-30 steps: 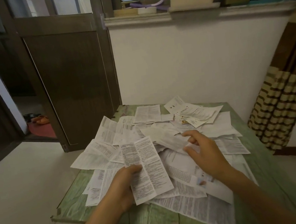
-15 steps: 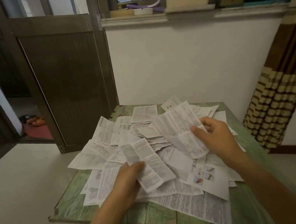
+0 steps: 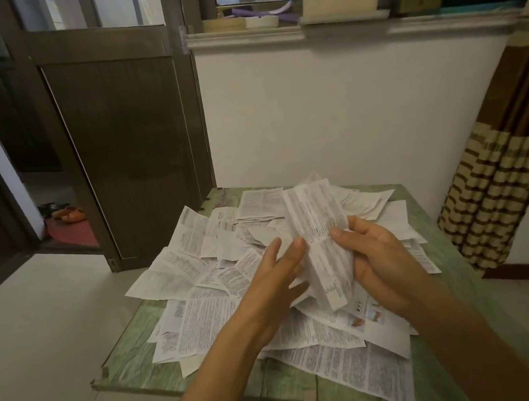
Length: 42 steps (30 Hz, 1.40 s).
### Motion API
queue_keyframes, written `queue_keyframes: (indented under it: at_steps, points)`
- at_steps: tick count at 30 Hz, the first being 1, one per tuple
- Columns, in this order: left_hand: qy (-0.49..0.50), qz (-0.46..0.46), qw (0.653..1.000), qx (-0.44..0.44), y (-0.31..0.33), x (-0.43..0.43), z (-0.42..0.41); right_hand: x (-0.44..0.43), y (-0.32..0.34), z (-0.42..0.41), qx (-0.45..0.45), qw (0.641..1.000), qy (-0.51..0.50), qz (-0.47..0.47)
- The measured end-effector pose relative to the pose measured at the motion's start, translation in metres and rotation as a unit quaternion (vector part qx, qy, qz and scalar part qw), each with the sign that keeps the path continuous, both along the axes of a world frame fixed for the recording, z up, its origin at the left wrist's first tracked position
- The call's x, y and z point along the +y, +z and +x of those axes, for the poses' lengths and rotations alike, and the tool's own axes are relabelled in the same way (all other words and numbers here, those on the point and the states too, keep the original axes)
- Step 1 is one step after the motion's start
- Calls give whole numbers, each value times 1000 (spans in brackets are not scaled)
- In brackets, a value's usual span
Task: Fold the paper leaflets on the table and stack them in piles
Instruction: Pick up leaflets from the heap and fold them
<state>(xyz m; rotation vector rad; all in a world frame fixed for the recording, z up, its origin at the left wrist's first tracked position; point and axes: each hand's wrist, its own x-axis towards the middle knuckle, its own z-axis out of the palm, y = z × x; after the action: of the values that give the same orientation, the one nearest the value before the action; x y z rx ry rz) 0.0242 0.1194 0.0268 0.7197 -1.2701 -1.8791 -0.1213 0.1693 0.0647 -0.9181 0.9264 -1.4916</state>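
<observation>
**One leaflet up off the heap**

The long leaflet [image 3: 317,223] stands almost upright above the middle of the pile, creased halfway down. The right hand [image 3: 380,261] grips it from the right side, fingers curled round its lower half and thumb on the front. The left hand [image 3: 276,285] is spread, fingers straight, fingertips right at the sheet's left edge; I cannot tell whether they touch it. Beneath both hands, loose leaflets [image 3: 211,309] lie unfolded and overlapping across the green tabletop [image 3: 133,363].
</observation>
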Motion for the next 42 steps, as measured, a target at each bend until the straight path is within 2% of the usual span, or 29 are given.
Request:
queue_keyframes:
  at_steps: [4,9,13,17,21,26,30,32,36,38,40,42]
  points:
    - [-33,-14,998,51,2,6,2,2,-13,14,45,999,-17,23]
    - [15,-4,998,62,0,10,11,5,-23,27,80,996,-22,11]
    - [49,-20,998,39,-4,10,16,3,-24,32,200,976,-88,-19]
    - [54,-20,998,36,-6,8,18,-5,-33,29,306,937,-165,-13]
    - [54,-11,998,36,-9,6,19,-3,-32,25,217,972,-83,35]
    - [85,3,996,29,-9,6,21,-4,-34,25,227,965,-127,27]
    - [136,-33,989,-47,-15,3,24,-5,-34,23,249,956,-154,29]
    - [129,-40,989,-68,-15,3,27,-5,-36,20,246,955,-161,33]
    - [76,-47,991,-98,-13,4,32,-4,-35,14,220,966,-118,61]
    - [87,-53,988,-112,-12,4,33,-3,-34,10,177,978,-78,75]
    - [115,-17,990,-80,-9,4,32,-3,-35,9,146,984,-60,84]
    - [112,88,990,14,-5,4,30,-3,-39,8,151,983,-70,72]
